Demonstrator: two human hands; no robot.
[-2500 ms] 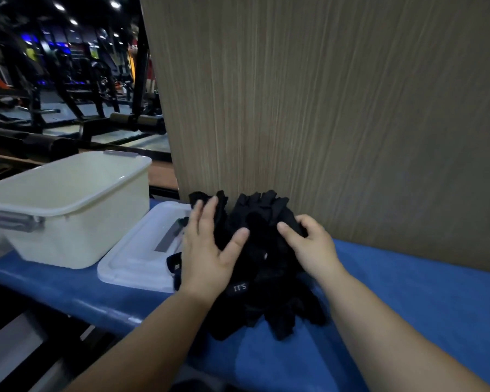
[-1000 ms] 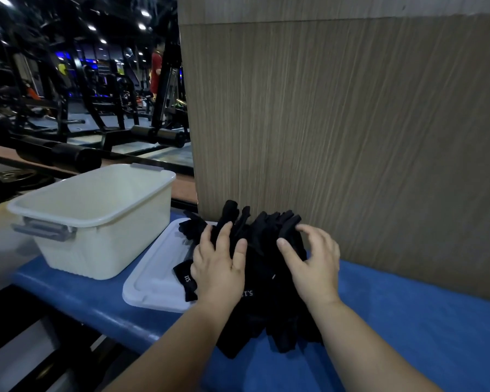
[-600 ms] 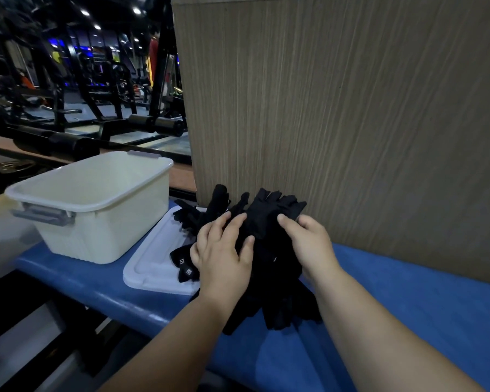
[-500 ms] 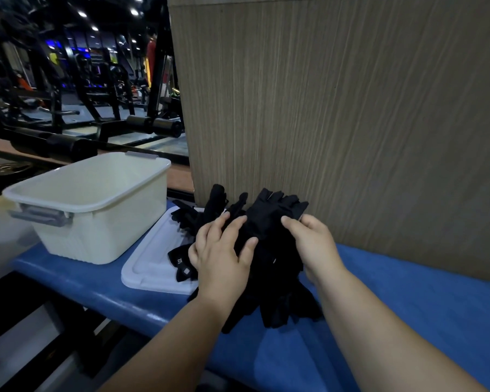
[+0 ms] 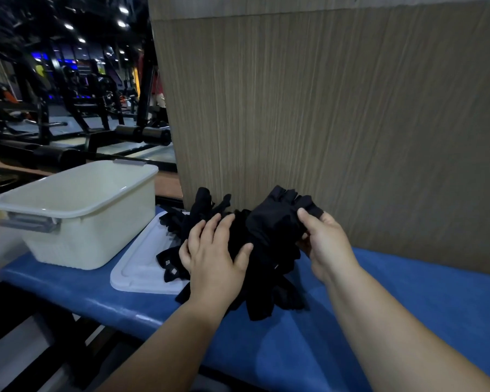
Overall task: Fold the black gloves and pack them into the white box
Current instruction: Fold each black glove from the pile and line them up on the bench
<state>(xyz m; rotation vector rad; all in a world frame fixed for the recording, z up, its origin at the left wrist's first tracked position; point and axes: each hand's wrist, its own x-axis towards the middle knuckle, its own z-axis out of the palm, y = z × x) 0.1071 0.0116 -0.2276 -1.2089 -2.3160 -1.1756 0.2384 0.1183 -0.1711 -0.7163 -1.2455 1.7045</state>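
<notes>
Head view, one white box [image 5: 96, 239], one glove pile [image 5: 266, 287]

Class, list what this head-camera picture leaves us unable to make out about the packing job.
Head view:
Count of black gloves: they overlap; left hand and right hand cover some.
Floor of the white box: hidden behind its near wall.
Right hand's grip underneath: hidden by the glove.
Print on a glove label: too small.
</notes>
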